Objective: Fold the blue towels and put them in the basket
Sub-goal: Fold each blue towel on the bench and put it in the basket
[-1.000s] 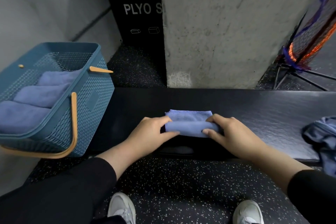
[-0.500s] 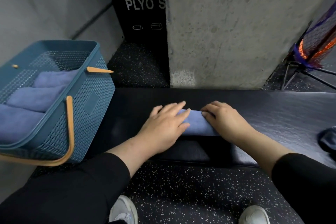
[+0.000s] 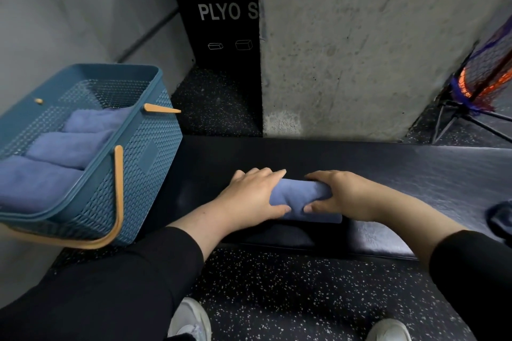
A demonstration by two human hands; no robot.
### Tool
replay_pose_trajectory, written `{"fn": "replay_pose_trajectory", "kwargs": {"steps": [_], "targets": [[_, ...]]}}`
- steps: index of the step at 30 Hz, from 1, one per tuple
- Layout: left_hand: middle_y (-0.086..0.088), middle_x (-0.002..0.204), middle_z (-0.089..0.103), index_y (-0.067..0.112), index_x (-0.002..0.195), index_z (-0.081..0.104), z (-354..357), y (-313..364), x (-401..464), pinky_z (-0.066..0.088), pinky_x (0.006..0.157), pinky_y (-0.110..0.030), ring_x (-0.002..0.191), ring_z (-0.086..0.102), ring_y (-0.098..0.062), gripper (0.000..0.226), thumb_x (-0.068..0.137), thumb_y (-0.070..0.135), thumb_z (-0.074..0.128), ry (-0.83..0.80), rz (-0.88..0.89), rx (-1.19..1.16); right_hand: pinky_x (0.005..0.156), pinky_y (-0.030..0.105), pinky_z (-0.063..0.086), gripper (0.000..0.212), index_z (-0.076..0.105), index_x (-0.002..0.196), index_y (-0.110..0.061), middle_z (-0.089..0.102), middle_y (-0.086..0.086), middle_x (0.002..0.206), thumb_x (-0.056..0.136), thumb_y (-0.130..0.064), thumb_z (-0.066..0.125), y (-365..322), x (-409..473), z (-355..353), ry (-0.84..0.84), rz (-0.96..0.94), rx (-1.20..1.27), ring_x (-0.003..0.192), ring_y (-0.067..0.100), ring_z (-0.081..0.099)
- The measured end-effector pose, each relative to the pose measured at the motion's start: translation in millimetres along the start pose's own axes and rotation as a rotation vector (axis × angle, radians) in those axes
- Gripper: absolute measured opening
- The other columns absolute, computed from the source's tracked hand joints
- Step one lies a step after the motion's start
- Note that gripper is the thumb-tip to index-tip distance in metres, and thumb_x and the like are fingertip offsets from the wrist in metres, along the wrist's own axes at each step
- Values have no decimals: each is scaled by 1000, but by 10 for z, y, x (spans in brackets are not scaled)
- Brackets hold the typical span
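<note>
Towel (image 3: 300,198) folded small on the desk (image 3: 415,174), gripped by my left hand (image 3: 257,196) and right hand (image 3: 340,195); next I'd lift it into the basket (image 3: 144,152).

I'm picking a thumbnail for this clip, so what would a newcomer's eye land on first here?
First, the two hands at centre: the left hand and right hand grip a folded blue towel on the dark bench. Next, the teal basket at left, holding three folded towels. Last, the orange net at the right edge.
</note>
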State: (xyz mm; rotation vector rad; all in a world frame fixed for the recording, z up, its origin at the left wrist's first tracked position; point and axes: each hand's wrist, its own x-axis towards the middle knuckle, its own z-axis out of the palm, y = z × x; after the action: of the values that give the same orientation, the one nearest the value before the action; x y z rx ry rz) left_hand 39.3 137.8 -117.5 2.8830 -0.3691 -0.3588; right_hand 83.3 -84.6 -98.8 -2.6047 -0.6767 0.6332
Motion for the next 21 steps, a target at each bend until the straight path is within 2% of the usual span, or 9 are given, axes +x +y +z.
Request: {"fn": "replay_pose_trajectory", "kwargs": {"steps": [2, 4, 6, 8, 11, 15, 17, 18, 21], "targets": [[5, 132, 51, 28, 145, 46, -60, 29, -10, 32, 107, -42, 127, 44, -18, 73, 85, 65, 62, -33, -26, -24, 97, 26, 46, 74, 50, 139, -31, 60, -9, 127, 75, -57, 77, -40, 1, -31, -42, 15, -6, 113, 10, 58], [7, 117, 53, 28, 122, 61, -110, 24, -46, 35, 104, -41, 114, 48, -17, 55, 81, 64, 67, -53, -61, -103, 88, 30, 53, 58, 60, 124, -33, 67, -13, 108, 74, -56, 77, -86, -18, -54, -76, 17, 9, 97, 7, 63], [10, 110, 53, 27, 105, 64, -152, -20, -114, 40, 98, -36, 103, 50, -13, 44, 77, 60, 74, -58, -99, -259, 84, 33, 55, 46, 65, 113, -34, 70, -13, 96, 74, -55, 77, -134, -45, -71, -84, -1, 66, 89, 4, 65], [13, 101, 56, 28, 96, 62, -214, -76, -195, 48, 86, -32, 94, 55, -8, 37, 74, 51, 81, -28, -112, -464, 86, 35, 55, 40, 66, 109, -37, 72, -14, 95, 74, -52, 79, -167, -73, -109, -48, -36, 170, 89, 2, 66], [11, 88, 61, 21, 96, 61, -397, -108, -344, 48, 74, -28, 80, 54, -3, 32, 77, 32, 85, 120, -96, -810, 91, 37, 54, 35, 67, 109, -38, 73, -15, 100, 77, -39, 82, -242, -131, -235, 16, -86, 330, 94, 3, 68], [6, 98, 65, 23, 109, 63, -735, -29, -595, 52, 86, -28, 89, 58, -3, 35, 79, 26, 82, 342, -67, -1146, 100, 40, 51, 43, 65, 120, -40, 72, -9, 116, 80, -33, 79, -553, -288, -479, -33, -184, 534, 110, 11, 66], [5, 107, 65, 29, 116, 62, -909, -18, -722, 51, 95, -30, 97, 59, -4, 41, 79, 26, 82, 405, -61, -1204, 102, 38, 49, 43, 65, 124, -39, 70, -4, 123, 83, -33, 79, -751, -362, -623, -89, -240, 647, 117, 15, 64], [5, 111, 65, 32, 118, 61, -1005, -30, -799, 50, 98, -31, 102, 59, -4, 44, 80, 26, 82, 420, -60, -1192, 103, 39, 48, 44, 65, 124, -38, 69, -1, 124, 83, -40, 79, -858, -394, -702, -117, -250, 677, 118, 18, 64], [5, 118, 64, 41, 121, 60, -1260, -125, -1026, 49, 103, -34, 112, 59, -8, 50, 79, 31, 83, 466, -45, -1111, 101, 37, 51, 46, 66, 122, -35, 70, 2, 123, 79, -49, 76, -1194, -409, -932, -175, -277, 612, 117, 20, 65]]}}
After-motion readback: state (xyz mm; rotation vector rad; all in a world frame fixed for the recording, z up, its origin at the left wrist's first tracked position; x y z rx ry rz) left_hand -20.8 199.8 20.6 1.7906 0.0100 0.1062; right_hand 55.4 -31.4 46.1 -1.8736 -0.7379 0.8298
